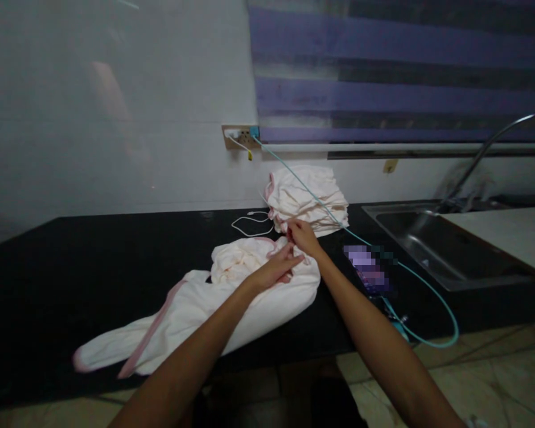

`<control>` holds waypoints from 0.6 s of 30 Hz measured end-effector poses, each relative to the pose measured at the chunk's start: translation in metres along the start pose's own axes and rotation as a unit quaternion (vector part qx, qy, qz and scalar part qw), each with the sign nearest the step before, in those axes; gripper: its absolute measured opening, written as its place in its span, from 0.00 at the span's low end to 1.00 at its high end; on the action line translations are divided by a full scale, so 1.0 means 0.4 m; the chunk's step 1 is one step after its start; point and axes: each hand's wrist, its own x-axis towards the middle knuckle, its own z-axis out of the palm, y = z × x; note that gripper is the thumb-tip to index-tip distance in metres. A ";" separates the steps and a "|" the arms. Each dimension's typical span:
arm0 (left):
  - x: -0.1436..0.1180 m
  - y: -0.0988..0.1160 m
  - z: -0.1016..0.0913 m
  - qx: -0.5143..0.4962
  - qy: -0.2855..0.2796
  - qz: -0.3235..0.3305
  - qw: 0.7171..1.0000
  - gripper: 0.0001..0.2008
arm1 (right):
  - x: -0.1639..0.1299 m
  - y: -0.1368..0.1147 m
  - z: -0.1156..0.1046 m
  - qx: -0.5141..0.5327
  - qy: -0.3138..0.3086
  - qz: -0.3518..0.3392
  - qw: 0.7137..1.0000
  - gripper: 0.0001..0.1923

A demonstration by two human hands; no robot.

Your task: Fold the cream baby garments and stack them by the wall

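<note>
A cream towel with pink edging [191, 312] lies spread and crumpled on the black counter [93, 267]. My left hand [274, 267] rests on its bunched far end, fingers extended along the cloth. My right hand [302, 236] pinches the towel's pink-trimmed far corner, close to a stack of folded cream towels [307, 199] standing by the wall.
A teal cable [428, 291] runs from a wall socket [241, 137] over the stack to a blurred-out device [368, 270]. A white cable [249, 224] lies coiled near the wall. At the right are a steel sink [437, 249] and a tap [485, 148].
</note>
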 end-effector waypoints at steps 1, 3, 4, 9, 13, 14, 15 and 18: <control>0.007 0.001 -0.012 0.050 0.032 0.036 0.998 0.29 | -0.003 -0.005 -0.006 -0.013 0.015 -0.026 0.999 0.18; 0.020 0.000 -0.047 0.185 0.106 0.108 0.971 0.27 | -0.014 -0.006 -0.006 -0.071 0.011 -0.088 0.993 0.18; 0.024 -0.003 -0.068 0.264 0.146 0.118 0.946 0.25 | -0.022 -0.002 0.001 -0.118 -0.010 -0.114 0.986 0.19; 0.013 -0.048 -0.148 0.522 0.153 -0.007 0.839 0.22 | -0.059 0.033 0.057 -0.358 -0.121 -0.120 0.918 0.18; 0.005 -0.079 -0.136 0.572 0.106 -0.026 0.813 0.27 | -0.062 0.043 0.067 -0.396 -0.122 -0.107 0.904 0.20; 0.006 -0.082 -0.130 0.574 0.101 -0.039 0.812 0.28 | -0.060 0.044 0.065 -0.394 -0.121 -0.108 0.905 0.20; 0.008 -0.083 -0.124 0.576 0.097 -0.049 0.810 0.29 | -0.058 0.046 0.063 -0.390 -0.121 -0.109 0.906 0.21; 0.015 -0.084 -0.118 0.582 0.094 -0.057 0.806 0.31 | -0.052 0.056 0.061 -0.383 -0.124 -0.118 0.908 0.21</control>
